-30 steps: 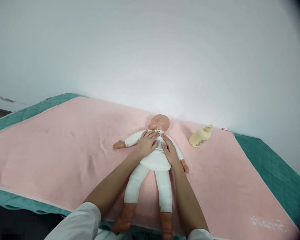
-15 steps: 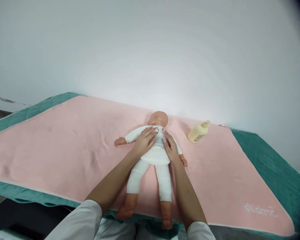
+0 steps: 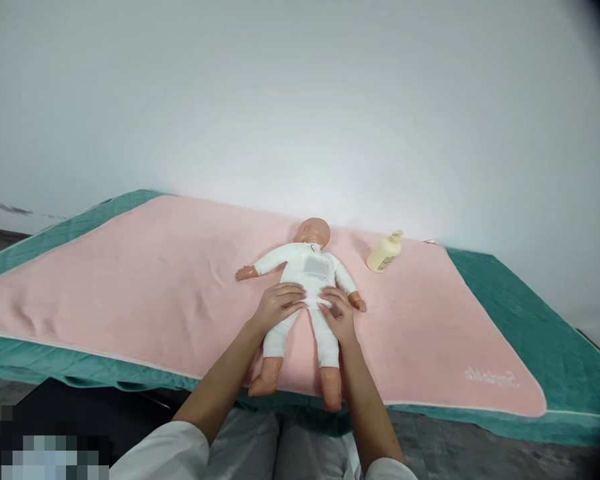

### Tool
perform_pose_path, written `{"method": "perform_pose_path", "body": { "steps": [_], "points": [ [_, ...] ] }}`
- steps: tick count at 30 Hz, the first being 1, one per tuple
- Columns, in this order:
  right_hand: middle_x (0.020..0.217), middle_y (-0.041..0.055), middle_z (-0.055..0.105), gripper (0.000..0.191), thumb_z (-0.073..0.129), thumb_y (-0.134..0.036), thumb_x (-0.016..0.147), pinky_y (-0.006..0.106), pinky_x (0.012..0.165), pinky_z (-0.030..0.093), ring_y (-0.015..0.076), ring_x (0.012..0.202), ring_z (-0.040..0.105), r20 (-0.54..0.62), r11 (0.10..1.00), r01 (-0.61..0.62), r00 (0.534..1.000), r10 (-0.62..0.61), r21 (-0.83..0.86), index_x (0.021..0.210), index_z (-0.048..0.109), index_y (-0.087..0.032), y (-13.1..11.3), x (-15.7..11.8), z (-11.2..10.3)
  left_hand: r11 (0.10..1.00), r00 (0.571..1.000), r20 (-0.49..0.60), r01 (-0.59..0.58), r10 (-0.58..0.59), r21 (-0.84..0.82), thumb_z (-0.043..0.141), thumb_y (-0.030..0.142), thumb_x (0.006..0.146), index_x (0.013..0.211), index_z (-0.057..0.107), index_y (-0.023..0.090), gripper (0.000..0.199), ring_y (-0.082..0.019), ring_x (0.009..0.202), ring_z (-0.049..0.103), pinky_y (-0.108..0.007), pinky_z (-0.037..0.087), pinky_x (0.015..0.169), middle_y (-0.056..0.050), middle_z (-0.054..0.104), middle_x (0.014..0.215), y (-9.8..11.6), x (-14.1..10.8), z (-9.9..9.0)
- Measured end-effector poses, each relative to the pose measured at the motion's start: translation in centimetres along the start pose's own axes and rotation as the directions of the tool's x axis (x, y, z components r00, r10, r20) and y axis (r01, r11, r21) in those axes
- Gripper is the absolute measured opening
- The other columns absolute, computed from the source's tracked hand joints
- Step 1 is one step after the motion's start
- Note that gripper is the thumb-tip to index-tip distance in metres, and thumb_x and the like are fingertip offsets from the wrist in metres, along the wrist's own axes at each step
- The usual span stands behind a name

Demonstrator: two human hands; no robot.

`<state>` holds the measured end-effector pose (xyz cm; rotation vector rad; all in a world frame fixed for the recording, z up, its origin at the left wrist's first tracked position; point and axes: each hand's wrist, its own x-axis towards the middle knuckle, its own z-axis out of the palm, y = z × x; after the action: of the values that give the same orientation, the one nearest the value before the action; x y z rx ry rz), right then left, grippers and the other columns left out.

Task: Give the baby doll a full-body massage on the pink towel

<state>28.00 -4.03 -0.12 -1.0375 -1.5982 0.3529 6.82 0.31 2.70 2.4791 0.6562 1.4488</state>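
Centrally, one doll (image 3: 296, 267), bare-headed, in a white suit, laid lengthwise on a pink blanket (image 3: 145, 287), its head at the far end, its feet at the near edge. Its arms spread left and right; its legs are parted. A pale rectangular patch (image 3: 317, 267) sits on the upper torso, with a small dark curved mark near the neck. Left hand (image 3: 279, 307): laid on the left side of the doll's lower torso, its fingers lightly bent, close together and pointing right, the thumb apart from them on the near side. Right hand (image 3: 341, 313): on the right side of the same area, its fingers curved inward and close together, the thumb set apart; neither hand pinches anything. The fingertips of the two hands face each other with a gap between. Bottle (image 3: 381, 256): one, pale yellow, with dark print and a narrow top, on the blanket right of the doll's head, apart from both hands. Beneath the blanket, a green cover (image 3: 510, 300), showing at left, right and near edges. Pale lettering (image 3: 491, 377) marks the blanket's near right part. Beyond, a plain pale wall (image 3: 300, 100).
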Motion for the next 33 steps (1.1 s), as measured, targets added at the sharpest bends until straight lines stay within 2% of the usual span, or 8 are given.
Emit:
{"method": "perform_pose_path", "body": {
  "steps": [3, 7, 11, 14, 19, 24, 29, 33],
  "points": [
    [0.111, 0.0072, 0.070, 0.014, 0.063, -0.031, 0.087, 0.046, 0.103, 0.046, 0.0229, 0.113, 0.061, 0.042, 1.000, 0.010, 0.999, -0.010, 0.000, 0.097, 0.072, -0.025, -0.1, -0.1, -0.1, 0.998, 0.998, 0.035, 0.055, -0.055, -0.005, 0.062, 0.037, 0.090, 0.089, 0.072, 0.021, 0.019, -0.017, 0.099, 0.069, -0.035, 0.056, 0.087, -0.004, 0.075, 0.097, 0.1, -0.1, 0.0],
    [0.108, 0.0063, 0.072, 0.015, 0.061, -0.033, 0.088, 0.046, 0.102, 0.048, 0.0224, 0.112, 0.063, 0.055, 1.000, -0.015, 0.998, 0.016, -0.012, 0.095, 0.072, -0.026, 0.1, 0.0, 0.0, 0.983, 0.977, 0.102, 0.186, -0.186, 0.006, 0.060, 0.043, 0.089, 0.093, 0.074, 0.023, 0.024, -0.019, 0.097, 0.069, -0.037, 0.056, 0.088, -0.005, 0.075, 0.099, -0.2, -0.2, 0.3],
    [0.101, 0.0059, 0.074, 0.013, 0.063, -0.033, 0.086, 0.046, 0.100, 0.049, 0.0224, 0.106, 0.065, 0.049, 0.999, -0.030, 0.998, 0.031, -0.017, 0.091, 0.073, -0.025, 0.3, 0.1, 0.1, 0.970, 0.965, 0.097, 0.244, -0.243, 0.006, 0.062, 0.044, 0.088, 0.094, 0.074, 0.023, 0.025, -0.019, 0.096, 0.069, -0.036, 0.056, 0.088, -0.004, 0.075, 0.098, -0.6, -0.5, 0.8],
    [0.096, 0.0062, 0.075, 0.012, 0.064, -0.032, 0.086, 0.045, 0.098, 0.049, 0.0223, 0.102, 0.066, 0.038, 0.999, -0.025, 0.999, 0.026, -0.023, 0.089, 0.073, -0.024, 0.3, 0.2, 0.2, 0.970, 0.966, 0.089, 0.245, -0.245, 0.011, 0.064, 0.044, 0.087, 0.092, 0.074, 0.023, 0.024, -0.018, 0.094, 0.070, -0.035, 0.056, 0.088, -0.004, 0.075, 0.096, -0.8, -0.6, 1.0],
    [0.100, 0.0064, 0.074, 0.014, 0.063, -0.032, 0.086, 0.045, 0.099, 0.049, 0.0221, 0.105, 0.065, 0.041, 1.000, -0.027, 0.999, 0.027, -0.006, 0.092, 0.073, -0.024, 0.3, 0.1, 0.2, 0.971, 0.965, 0.111, 0.235, -0.237, 0.032, 0.062, 0.041, 0.089, 0.093, 0.074, 0.023, 0.022, -0.018, 0.095, 0.069, -0.035, 0.055, 0.086, -0.004, 0.074, 0.098, -0.6, -0.4, 0.8],
    [0.105, 0.0067, 0.073, 0.013, 0.064, -0.033, 0.086, 0.048, 0.102, 0.047, 0.0232, 0.111, 0.063, 0.003, 1.000, -0.013, 1.000, 0.013, -0.013, 0.091, 0.073, -0.025, 0.5, -0.2, 0.4, 0.988, 0.980, 0.123, 0.154, -0.156, 0.028, 0.063, 0.037, 0.088, 0.092, 0.074, 0.023, 0.018, -0.019, 0.101, 0.066, -0.040, 0.051, 0.093, -0.006, 0.073, 0.101, -0.3, 0.0, 0.4],
    [0.124, 0.0078, 0.066, 0.022, 0.063, -0.036, 0.086, 0.049, 0.110, 0.041, 0.0240, 0.125, 0.055, -0.025, 0.999, -0.016, 1.000, 0.015, -0.040, 0.105, 0.071, -0.026, 0.6, -0.3, 0.5, 0.983, 0.980, 0.104, 0.162, -0.170, 0.087, 0.069, 0.035, 0.085, 0.101, 0.072, 0.025, 0.020, -0.022, 0.118, 0.058, -0.045, 0.045, 0.102, -0.006, 0.069, 0.115, -0.6, -0.1, 0.5],
    [0.129, 0.0082, 0.063, 0.029, 0.058, -0.035, 0.090, 0.049, 0.112, 0.038, 0.0236, 0.127, 0.053, 0.026, 0.999, -0.015, 1.000, 0.016, -0.032, 0.115, 0.068, -0.025, 0.4, -0.1, 0.3, 0.983, 0.976, 0.121, 0.175, -0.180, 0.051, 0.067, 0.035, 0.086, 0.108, 0.069, 0.024, 0.025, -0.022, 0.117, 0.058, -0.044, 0.045, 0.101, -0.006, 0.069, 0.117, -0.6, -0.1, 0.5]
  ]
}}
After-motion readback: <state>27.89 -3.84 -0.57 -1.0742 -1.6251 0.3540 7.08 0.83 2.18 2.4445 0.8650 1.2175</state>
